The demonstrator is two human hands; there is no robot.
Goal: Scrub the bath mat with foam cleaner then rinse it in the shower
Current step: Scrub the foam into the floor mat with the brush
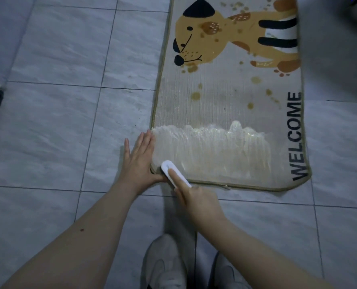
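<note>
Nearest the camera are two pale shoes (169, 265), side by side on the grey tiled floor (48, 126), toes pointing toward the mat. Both forearms reach out above them.

To the left, the left hand (139, 161) lies flat, fingers straight and close together, palm down on the tile right at the near-left corner of the bath mat (225, 101); the edge of the hand touches the mat's left border and the thumb tucks in under the corner. It holds nothing, it just pins the mat. Right of it, the right hand (196, 198) grasps a small white scrub brush (174, 174), index finger stretched along its back, the other fingers curled beneath. The brush sits on the near-left corner of the mat, at the left end of the foam (211, 149).

The mat stretches away from the near middle to the far right, a dog print at the far end, "WELCOME" along its right edge. Foam covers only the near band, streaked near to far. Yellow-brown stains (196, 95) dot the bare middle beyond it.

The scrubbing looks early on. To do it well, I'd keep the left hand pressing so the corner does not ride up, work the brush in short firm strokes rightward across the foam, then push on toward the stains.
</note>
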